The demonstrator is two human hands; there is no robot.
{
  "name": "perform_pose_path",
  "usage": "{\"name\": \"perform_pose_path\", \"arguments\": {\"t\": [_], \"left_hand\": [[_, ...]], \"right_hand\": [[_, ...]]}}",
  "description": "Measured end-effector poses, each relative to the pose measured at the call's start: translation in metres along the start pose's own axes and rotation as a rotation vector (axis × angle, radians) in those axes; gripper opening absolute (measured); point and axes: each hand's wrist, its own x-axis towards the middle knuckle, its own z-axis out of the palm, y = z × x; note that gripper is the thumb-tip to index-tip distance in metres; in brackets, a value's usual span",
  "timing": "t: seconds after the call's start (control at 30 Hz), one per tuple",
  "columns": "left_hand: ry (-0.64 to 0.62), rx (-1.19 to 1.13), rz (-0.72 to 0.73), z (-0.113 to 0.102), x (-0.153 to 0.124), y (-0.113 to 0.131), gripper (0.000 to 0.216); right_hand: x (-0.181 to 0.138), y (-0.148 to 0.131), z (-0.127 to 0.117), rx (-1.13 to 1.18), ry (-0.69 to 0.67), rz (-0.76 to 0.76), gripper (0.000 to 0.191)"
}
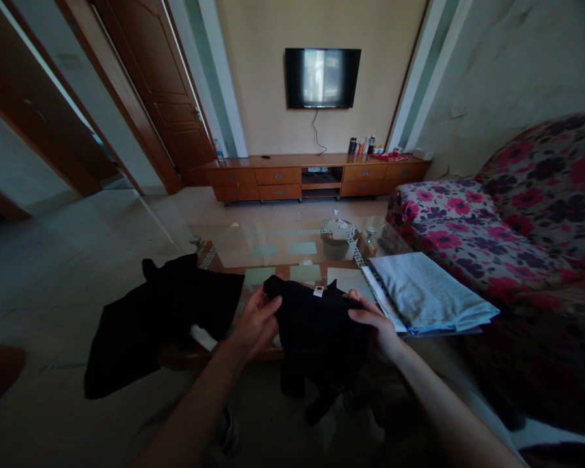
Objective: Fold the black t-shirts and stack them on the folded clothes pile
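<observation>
A black garment (316, 331) with a small white label (318, 292) at its upper edge hangs between my two hands, its lower part drooping past the front edge of the glass table. My left hand (258, 318) pinches its upper left corner, thumb on top. On the other side, my right hand (374, 325) grips the upper right edge. Whether it is a top or trousers I cannot make out. Another black garment (160, 318) lies spread over the table's left end. To the right, folded grey clothing (429, 292) rests in a flat stack.
The glass coffee table (268, 240) has a patterned border. A bin (338, 244) with a bag in it is just beyond the table's right part. A flowered sofa (468, 240) stands on the right. Farther off are a wooden TV cabinet (277, 175) and a wall television (322, 78).
</observation>
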Motion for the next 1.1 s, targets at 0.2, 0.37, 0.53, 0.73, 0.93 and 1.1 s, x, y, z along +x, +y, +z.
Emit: {"name": "perform_pose_path", "arguments": {"t": [0.2, 0.37, 0.53, 0.73, 0.93, 1.1], "left_hand": [[-0.026, 0.116, -0.076, -0.012, 0.003, -0.004, 0.044], [0.07, 0.477, 0.0, -0.027, 0.008, -0.005, 0.045], [0.106, 0.709, 0.168, -0.029, 0.003, 0.015, 0.042], [0.027, 0.903, 0.11, -0.027, -0.007, 0.044, 0.033], [-0.192, 1.0, 0.053, -0.026, -0.023, 0.084, 0.036], [-0.339, 1.225, 0.113, -0.019, -0.054, 0.129, 0.025]], "right_hand": [[0.008, 0.003, 0.001, -0.23, -0.025, -0.12, 0.044], [0.014, 0.013, -0.003, -0.442, 0.056, -0.267, 0.044], [0.018, 0.016, -0.015, -0.568, 0.158, -0.328, 0.039], [0.014, -0.006, -0.024, -0.421, 0.184, -0.338, 0.034], [-0.01, -0.051, -0.026, -0.406, -0.251, -0.062, 0.055], [-0.021, -0.08, -0.04, -0.689, -0.408, -0.042, 0.056]]}}
